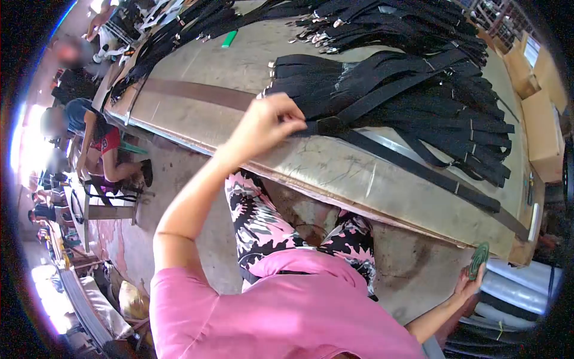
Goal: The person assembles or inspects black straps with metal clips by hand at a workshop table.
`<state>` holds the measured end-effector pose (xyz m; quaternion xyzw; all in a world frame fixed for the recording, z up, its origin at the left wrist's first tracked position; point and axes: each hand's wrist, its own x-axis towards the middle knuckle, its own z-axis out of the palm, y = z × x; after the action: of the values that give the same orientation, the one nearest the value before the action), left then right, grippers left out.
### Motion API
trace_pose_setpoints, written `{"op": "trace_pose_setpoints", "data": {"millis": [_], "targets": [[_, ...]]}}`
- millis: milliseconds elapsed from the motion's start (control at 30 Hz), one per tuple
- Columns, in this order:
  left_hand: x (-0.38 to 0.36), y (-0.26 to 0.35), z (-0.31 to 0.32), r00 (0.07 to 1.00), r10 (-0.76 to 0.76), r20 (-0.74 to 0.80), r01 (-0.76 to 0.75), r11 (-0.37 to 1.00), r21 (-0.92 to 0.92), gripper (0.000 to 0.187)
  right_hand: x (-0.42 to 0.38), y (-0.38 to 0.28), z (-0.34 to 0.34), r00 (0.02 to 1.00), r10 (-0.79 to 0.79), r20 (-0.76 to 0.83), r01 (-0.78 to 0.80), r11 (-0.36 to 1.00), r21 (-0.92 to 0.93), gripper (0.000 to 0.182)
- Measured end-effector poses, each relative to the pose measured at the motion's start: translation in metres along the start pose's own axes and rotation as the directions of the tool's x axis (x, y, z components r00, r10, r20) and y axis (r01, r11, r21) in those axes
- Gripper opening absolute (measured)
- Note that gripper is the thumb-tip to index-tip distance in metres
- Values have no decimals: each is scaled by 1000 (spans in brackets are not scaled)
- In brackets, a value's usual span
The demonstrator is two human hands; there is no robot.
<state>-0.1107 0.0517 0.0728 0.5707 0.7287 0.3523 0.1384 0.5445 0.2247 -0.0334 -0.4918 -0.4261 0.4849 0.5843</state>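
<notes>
Over the table's front part, my left hand [276, 118] pinches the end of a black strap [327, 126] that joins a Y-shaped set of straps. One long black strap [418, 169] runs from there toward the table's right corner. Behind lies a fanned pile of black straps [382, 90] with metal clips at the left end. At the lower right, past the table edge, my right hand [471, 281] is closed round a green coiled object [478, 261].
The wooden table [203, 128] carries more black straps [371, 24] at the back and a green block [229, 39]. Cardboard boxes [543, 134] stand at the right. A person [98, 131] sits at the left, with other people beyond. Plastic-wrapped rolls [514, 287] lie lower right.
</notes>
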Motion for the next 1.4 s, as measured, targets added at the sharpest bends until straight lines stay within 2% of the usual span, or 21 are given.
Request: {"op": "trace_pose_setpoints", "data": {"millis": [67, 100, 133, 200, 233, 333, 400, 467, 500, 567, 600, 667, 733, 800, 867, 900, 933, 1067, 1133, 1200, 1400], "targets": [[-16, -7, 26, 938, 315, -143, -271, 927, 261, 31, 17, -4, -2, 950, 312, -26, -313, 949, -31, 25], [-21, -9, 37, 957, 247, -156, -207, 950, 234, 41, 8, -13, 25, 966, 258, -24, -258, 966, -8, 22], [-25, -8, 49, 935, 264, -237, -194, 940, 281, 42, -1, -16, 34, 992, 104, 76, -92, 985, -146, 20], [-26, -2, 68, 893, 282, -350, -187, 941, 280, 41, 24, -5, 27, 973, 230, 20, -231, 965, 127, 20], [-23, -3, 81, 876, 258, -407, -159, 952, 261, 40, 21, -5, 41, 977, 213, -5, -209, 964, 166, 20], [-15, -5, 104, 858, 224, -462, -141, 968, 207, 32, 17, -11, 71, 966, 185, 180, -212, 966, 146, 20], [-14, -7, 109, 856, 206, -473, -127, 973, 194, 31, 4, -17, 98, 975, 176, 134, -193, 973, 130, 21], [-16, -6, 111, 856, 195, -479, -120, 976, 184, 30, -3, -24, 116, 930, 159, 331, -230, 955, 187, 20], [-17, -6, 111, 859, 193, -474, -140, 980, 145, 30, -7, -29, 129, 930, 154, 334, -226, 956, 187, 20], [-23, -4, 107, 861, 186, -474, -154, 982, 106, 31, -14, -38, 158, 738, 115, 665, -326, 924, 202, 18], [-30, 2, 99, 837, 188, -514, -167, 982, 87, 31, -13, -29, 169, 736, 118, 666, -327, 924, 198, 18], [-50, 6, 77, 810, 155, -566, -161, 986, 39, 31, -14, -5, 194, 913, 73, 400, -194, 943, 271, 19], [-77, -3, 50, 802, 139, -580, -81, 989, 126, 27, -70, -28, 261, 929, 46, 366, -81, 994, 80, 21], [-105, -17, 30, 809, -68, -584, 125, 990, 58, 21, -93, -23, 294, 804, 13, 595, -74, 994, 78, 22], [-127, -23, 12, 806, -167, -568, 185, 982, -26, 18, -112, 6, 319, 775, -66, 629, 49, 998, 44, 20], [-135, -18, 2, 820, -197, -538, 228, 974, -9, 18, -126, 14, 334, 702, -117, 703, 125, 991, 40, 19], [-143, -18, -1, 843, -210, -495, 225, 974, -28, 22, -141, 18, 350, 618, -163, 769, 201, 978, 45, 18], [-153, -22, 11, 862, -97, -497, 128, 991, 29, 27, -193, 13, 412, 429, -211, 878, 192, 971, 140, 18], [-149, -22, 21, 851, -78, -520, 101, 995, 16, 27, -207, 16, 431, 428, -193, 883, 149, 979, 142, 17], [-141, -24, 27, 810, -209, -548, 174, 978, -117, 27, -212, 25, 443, 425, -171, 889, 105, 985, 139, 17], [-129, -36, 31, 834, -151, -531, 144, 988, -54, 16, -213, 37, 457, 363, -213, 907, 350, 933, 79, 13]]}}
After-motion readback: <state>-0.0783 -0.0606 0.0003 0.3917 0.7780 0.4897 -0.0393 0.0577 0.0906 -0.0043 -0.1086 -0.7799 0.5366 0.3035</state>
